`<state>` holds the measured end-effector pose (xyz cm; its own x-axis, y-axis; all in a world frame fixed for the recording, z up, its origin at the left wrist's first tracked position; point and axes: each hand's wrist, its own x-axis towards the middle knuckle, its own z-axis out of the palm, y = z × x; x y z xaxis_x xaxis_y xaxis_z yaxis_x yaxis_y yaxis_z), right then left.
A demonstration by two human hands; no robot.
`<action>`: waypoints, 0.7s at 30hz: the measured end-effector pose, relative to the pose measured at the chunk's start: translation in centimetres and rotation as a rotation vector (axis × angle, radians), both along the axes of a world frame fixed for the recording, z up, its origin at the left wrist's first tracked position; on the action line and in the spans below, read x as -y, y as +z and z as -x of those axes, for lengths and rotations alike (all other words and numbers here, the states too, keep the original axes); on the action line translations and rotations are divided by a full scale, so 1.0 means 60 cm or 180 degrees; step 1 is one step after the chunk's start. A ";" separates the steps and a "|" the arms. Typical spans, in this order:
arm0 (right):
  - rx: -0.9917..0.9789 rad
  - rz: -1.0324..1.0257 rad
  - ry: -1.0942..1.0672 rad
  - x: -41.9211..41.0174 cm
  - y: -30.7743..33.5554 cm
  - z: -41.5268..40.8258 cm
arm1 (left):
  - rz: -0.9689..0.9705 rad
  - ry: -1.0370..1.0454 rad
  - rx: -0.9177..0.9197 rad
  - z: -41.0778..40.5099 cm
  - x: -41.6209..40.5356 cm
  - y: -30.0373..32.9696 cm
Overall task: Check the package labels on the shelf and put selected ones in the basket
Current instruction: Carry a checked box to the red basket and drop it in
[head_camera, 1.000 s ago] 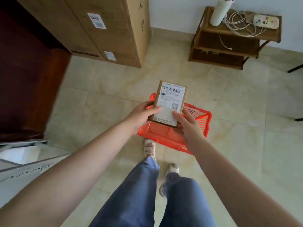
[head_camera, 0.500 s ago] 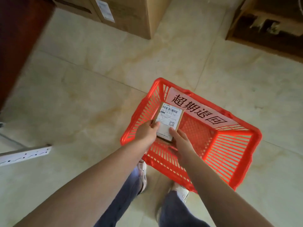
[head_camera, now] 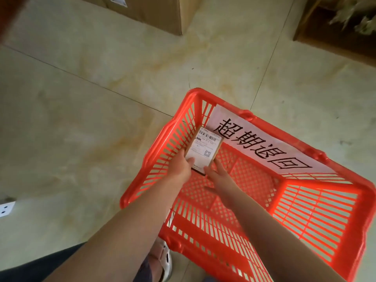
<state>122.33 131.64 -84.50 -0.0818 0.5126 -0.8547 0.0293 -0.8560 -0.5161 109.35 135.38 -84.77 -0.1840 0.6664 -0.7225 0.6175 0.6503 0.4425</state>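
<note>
Pale stone-patterned floor tiles [head_camera: 101,123] make up the ground throughout, with no counter in view.

Nearest the camera, dark trouser legs and one light shoe [head_camera: 165,259] are seen at the lower edge, just beside the near wall of the basket. Two bare forearms are extended forward and down over that wall.

Beyond them, the red basket [head_camera: 325,216] is observed standing on the floor, its slatted walls and mesh bottom otherwise unoccupied as far as can be seen. A white sign with large black characters [head_camera: 262,147] is fixed along the inside of its far wall.

The package [head_camera: 205,150], a small flat carton with a white barcoded label facing up, is held low inside the basket's far left corner, just beside the sign. The left hand [head_camera: 181,165] is closed on its near left edge, thumb laid on the label. The right hand [head_camera: 218,176] is closed more lightly on its near right corner, fingertips against the edge. Whether the package already rests on the mesh cannot be told.

The step in hand is judged to be the depositing of a selected package. Next, both grips would need to be released, and the hands lifted clear of the rim.

Farthest off, a cardboard box [head_camera: 154,11] and a dark wooden shelf unit [head_camera: 329,33] are noted.
</note>
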 end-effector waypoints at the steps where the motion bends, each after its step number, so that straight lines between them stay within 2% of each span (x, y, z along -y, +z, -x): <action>1: 0.0008 0.0023 -0.0017 -0.002 -0.003 0.003 | 0.0020 0.0035 -0.0013 -0.001 0.000 -0.006; 6: 0.0043 0.0027 0.0149 0.001 -0.003 0.006 | 0.0069 0.0326 -0.0360 -0.011 0.010 -0.020; 10: 0.0209 -0.0087 0.0212 0.009 0.020 -0.010 | 0.0072 0.0248 -0.0534 -0.022 0.007 0.007; 13: 0.0340 -0.0048 0.0125 0.021 0.050 -0.023 | 0.0367 -0.0009 -0.0594 -0.023 0.006 0.047; 15: 0.0364 0.0012 0.0114 0.032 0.065 -0.025 | 0.0251 -0.0661 -0.0939 -0.017 0.009 0.081; 16: 0.0416 0.0006 0.0090 0.036 0.072 -0.025 | -0.0063 -0.1124 -0.1152 -0.009 0.011 0.099; 19: 0.0760 -0.0105 0.0022 0.040 0.086 -0.037 | -0.1789 -0.2786 -0.1313 0.029 0.015 0.120; 20: 0.0898 -0.0075 -0.0114 0.040 0.090 -0.046 | -0.2040 -0.3370 -0.1313 0.041 0.017 0.121; 21: 0.1012 -0.0003 -0.0255 0.037 0.090 -0.061 | -0.1917 -0.3973 -0.1479 0.054 0.017 0.124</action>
<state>125.99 129.41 -79.09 0.2298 0.5075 -0.8305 0.1216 -0.8616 -0.4928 106.10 134.36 -77.36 0.5938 0.7380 -0.3206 0.7896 -0.6110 0.0562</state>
